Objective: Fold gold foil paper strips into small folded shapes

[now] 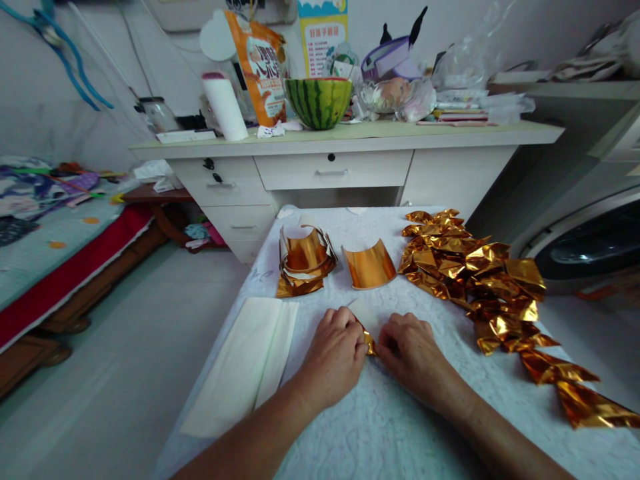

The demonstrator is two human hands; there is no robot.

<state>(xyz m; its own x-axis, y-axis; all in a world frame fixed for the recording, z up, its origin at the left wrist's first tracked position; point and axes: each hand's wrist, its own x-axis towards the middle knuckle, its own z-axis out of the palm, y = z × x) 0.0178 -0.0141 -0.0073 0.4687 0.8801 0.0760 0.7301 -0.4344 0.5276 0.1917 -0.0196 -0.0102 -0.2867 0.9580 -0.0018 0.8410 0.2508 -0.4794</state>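
"Nearest the camera are your left forearm (255, 433) and right forearm (495, 423), both bare, crossing a pale patterned tablecloth (390, 440). What do you have in hand?"

"Your left hand (336, 347) has its fingers curled over a gold foil piece (370, 344), located at the tablecloth between your two hands. Your right hand (413, 353) meets its near end with bent fingers; whether those fingers pinch it, I cannot tell."

"Condition of the piece you handle?"

"Narrow, creased and glossy, largely covered by your left hand. A white slip (366, 313) shows just beyond it."

"Containers before you?"

"On the desk (280, 138), a clear bowl (370, 100) holds a brownish item, otherwise indistinct. An orange pouch (263, 77) stands slightly tilted, contents hidden. A clear jar (160, 115) is too blurred to read."

"Materials and shapes around you?"

"To your right, a foil heap (465, 267) of crumpled, bow-like pieces, reflective throughout. Ahead, a curved gold sheet (371, 267), smooth and bowed; beside it, a curled stack (306, 257) of nested gold sheets with pale edges. To your left, white paper (235, 367) lies folded lengthwise, matte."
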